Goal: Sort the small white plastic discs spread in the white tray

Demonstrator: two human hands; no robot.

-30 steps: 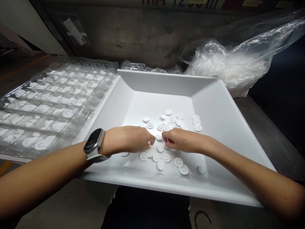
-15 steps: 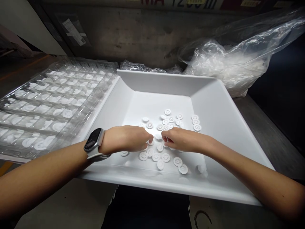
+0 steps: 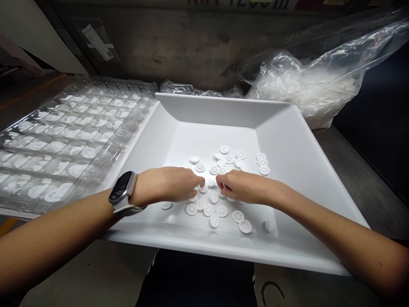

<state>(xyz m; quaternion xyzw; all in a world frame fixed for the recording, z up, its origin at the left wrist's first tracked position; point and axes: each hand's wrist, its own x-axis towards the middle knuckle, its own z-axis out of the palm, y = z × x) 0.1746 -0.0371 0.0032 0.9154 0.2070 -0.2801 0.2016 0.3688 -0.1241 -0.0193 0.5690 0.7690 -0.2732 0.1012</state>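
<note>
Several small white spoked discs [image 3: 221, 210] lie scattered on the floor of a large white bin [image 3: 204, 246]. My left hand [image 3: 175, 184], with a watch on its wrist, is over the discs; its thumb and index finger are a little apart beside one disc [image 3: 203, 188], and nothing is visibly held. Just to the right, my right hand [image 3: 239, 186] has its fingers curled down among the discs. What its fingertips hold, if anything, is hidden behind the hand. A white disc [image 3: 211, 182] shows between the two hands.
Left of the bin, clear plastic trays [image 3: 92, 164] hold white parts in rows of compartments. A clear bag [image 3: 306, 89] full of white pieces stands behind the bin at the right. Crumpled clear plastic [image 3: 191, 89] lies behind the bin's back edge.
My left hand has shifted slightly left and its fingers have spread, so the disc beside them shows more. My right hand has hardly moved.
</note>
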